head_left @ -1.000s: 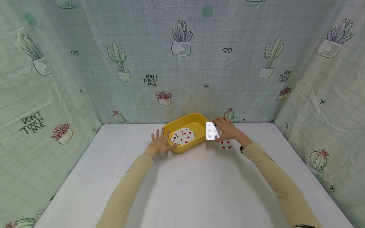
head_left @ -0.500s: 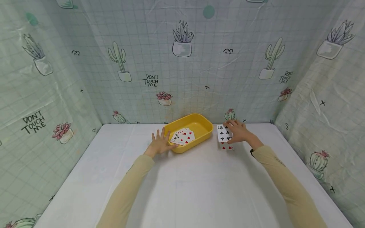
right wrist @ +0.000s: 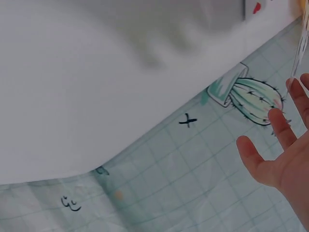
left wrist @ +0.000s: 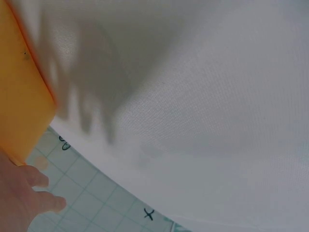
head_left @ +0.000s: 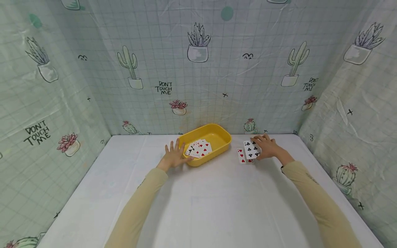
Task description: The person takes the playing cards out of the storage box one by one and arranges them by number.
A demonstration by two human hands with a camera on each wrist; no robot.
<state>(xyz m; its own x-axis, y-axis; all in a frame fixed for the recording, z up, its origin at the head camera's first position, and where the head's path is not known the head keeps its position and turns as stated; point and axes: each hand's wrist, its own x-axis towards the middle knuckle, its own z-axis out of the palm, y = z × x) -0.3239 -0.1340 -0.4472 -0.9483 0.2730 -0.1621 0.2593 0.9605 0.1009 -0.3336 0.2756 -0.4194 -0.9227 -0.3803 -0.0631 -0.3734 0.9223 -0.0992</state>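
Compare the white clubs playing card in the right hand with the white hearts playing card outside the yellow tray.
The white clubs card has black symbols; the white hearts card has red ones. The right hand holds the clubs card, while the hearts card lies flat below. In the head view, the clubs card partly covers the hearts card. Both are rectangular, with faces showing.

Screened-off space, kind of room beyond hidden. White tabletop [head_left: 214, 206] enclosed behind and at both sides by wrinkled sheeting [head_left: 217, 74], printed with potted cacti [head_left: 297, 61] and lettering [head_left: 163, 87].
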